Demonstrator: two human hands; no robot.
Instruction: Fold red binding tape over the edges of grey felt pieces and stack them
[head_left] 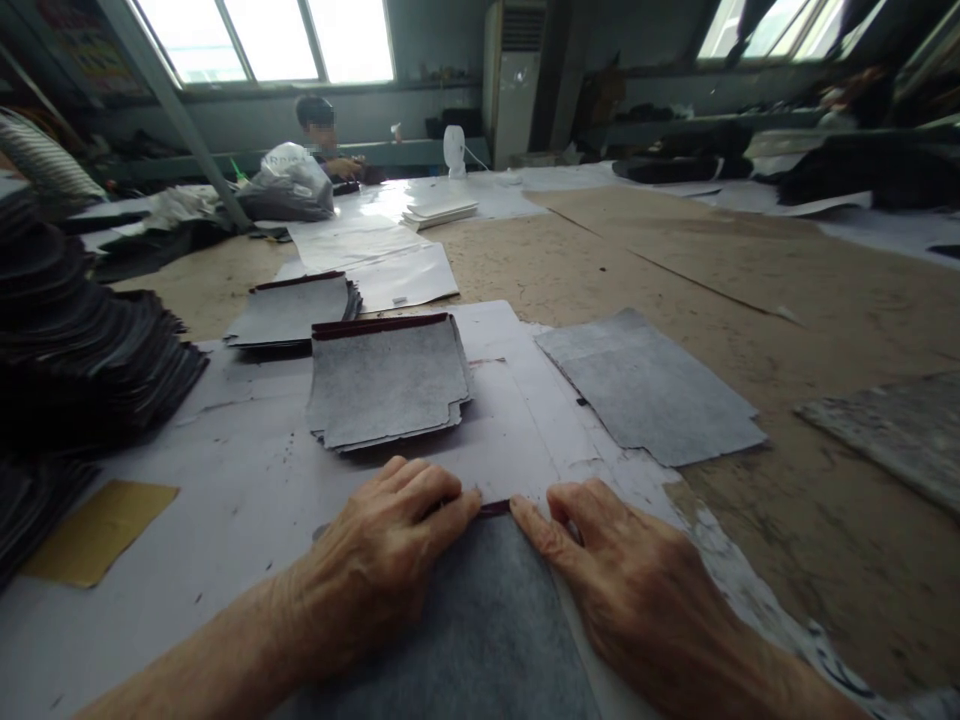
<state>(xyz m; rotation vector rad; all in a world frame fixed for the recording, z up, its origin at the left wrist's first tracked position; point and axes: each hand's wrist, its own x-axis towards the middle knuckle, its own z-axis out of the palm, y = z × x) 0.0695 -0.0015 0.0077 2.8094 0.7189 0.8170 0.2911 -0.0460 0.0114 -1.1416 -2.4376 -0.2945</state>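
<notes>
A grey fabric piece [502, 620] lies on the white sheet in front of me, its far edge showing a narrow dark maroon strip [495, 508]. My left hand [397, 540] has its fingers curled, with thumb and forefinger closed on that edge at the left. At the right end of the strip, my right hand [622, 560] is closed the same way, its fingertips against the edge. Both forearms cover the sides of the piece. Just beyond my left hand is a stack of grey pieces [386, 385] with maroon edges; behind it sits a similar stack [289, 305].
A single grey piece [652, 385] lies at the right. Tall piles of dark pieces [97, 350] stand at the left, near a tan card [105, 530]. A rough grey slab [900, 430] is at the far right. Another person [322, 135] sits beyond a plastic bag [292, 185].
</notes>
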